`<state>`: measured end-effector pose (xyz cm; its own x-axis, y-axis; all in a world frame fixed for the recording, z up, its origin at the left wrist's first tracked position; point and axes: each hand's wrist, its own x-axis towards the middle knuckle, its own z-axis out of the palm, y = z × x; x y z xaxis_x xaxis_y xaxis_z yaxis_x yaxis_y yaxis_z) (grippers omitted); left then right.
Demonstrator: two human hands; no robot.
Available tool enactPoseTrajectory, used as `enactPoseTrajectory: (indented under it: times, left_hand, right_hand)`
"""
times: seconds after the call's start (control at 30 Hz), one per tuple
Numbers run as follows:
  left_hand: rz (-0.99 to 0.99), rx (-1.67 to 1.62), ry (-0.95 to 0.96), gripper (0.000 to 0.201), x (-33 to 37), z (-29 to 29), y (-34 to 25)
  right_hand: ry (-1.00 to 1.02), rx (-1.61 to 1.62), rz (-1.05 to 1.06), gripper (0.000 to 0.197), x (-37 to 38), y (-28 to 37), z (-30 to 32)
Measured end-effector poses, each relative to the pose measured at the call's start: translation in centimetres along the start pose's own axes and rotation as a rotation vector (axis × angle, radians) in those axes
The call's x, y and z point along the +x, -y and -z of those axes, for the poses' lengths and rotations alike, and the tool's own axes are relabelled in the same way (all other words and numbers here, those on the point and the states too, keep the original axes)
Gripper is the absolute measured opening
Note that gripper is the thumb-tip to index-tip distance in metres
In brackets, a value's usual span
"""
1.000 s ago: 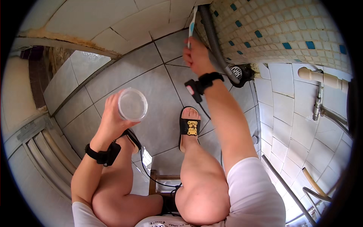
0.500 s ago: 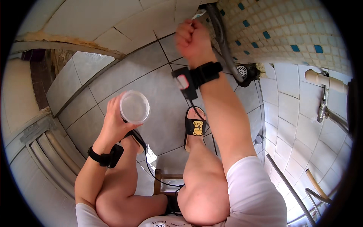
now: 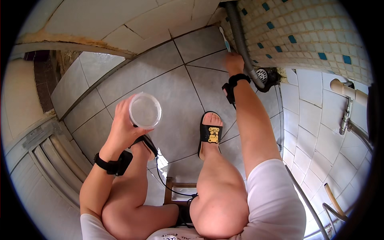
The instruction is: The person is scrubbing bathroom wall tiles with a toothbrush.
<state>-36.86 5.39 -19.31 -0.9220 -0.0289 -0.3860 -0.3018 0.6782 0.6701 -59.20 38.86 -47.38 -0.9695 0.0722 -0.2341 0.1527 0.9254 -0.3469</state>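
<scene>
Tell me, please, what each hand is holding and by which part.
Left hand: a clear round container, by its side wall. Right hand: a toothbrush, by its handle.

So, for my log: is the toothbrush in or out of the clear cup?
Out: right hand holds the toothbrush near the hose; left hand holds the cup.

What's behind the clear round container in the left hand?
Gray floor tiles show past the edge of the clear round container. What lies directly behind it can't be made out; the left hand covers part of its side.
</scene>
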Motion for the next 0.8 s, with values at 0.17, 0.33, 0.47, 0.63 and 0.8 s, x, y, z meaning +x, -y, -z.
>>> enactPoseTrajectory:
  times: [0.17,0.33,0.47,0.63,0.8]
  left_hand:
    - [-0.007,-0.025,-0.020,0.081,0.4,0.1,-0.5]
    - [0.034,0.021,-0.026,0.081,-0.6,0.7,0.6]
    - [0.027,0.036,0.015,0.081,-0.3,-0.2,0.3]
    - [0.003,0.014,-0.012,0.082,0.2,-0.4,-0.6]
    - [-0.019,-0.017,-0.021,0.083,0.2,-0.2,-0.2]
  right_hand:
    - [0.120,0.510,-0.174,0.028,-9.2,-7.5,0.3]
    - [0.215,0.793,-0.525,0.027,-14.0,-1.1,5.0]
    - [-0.168,0.200,0.460,0.016,-7.0,-2.2,0.7]
    - [0.051,0.011,0.191,0.009,-4.3,-1.0,-1.9]
    - [0.121,0.554,-0.153,0.027,-13.0,-13.0,0.8]
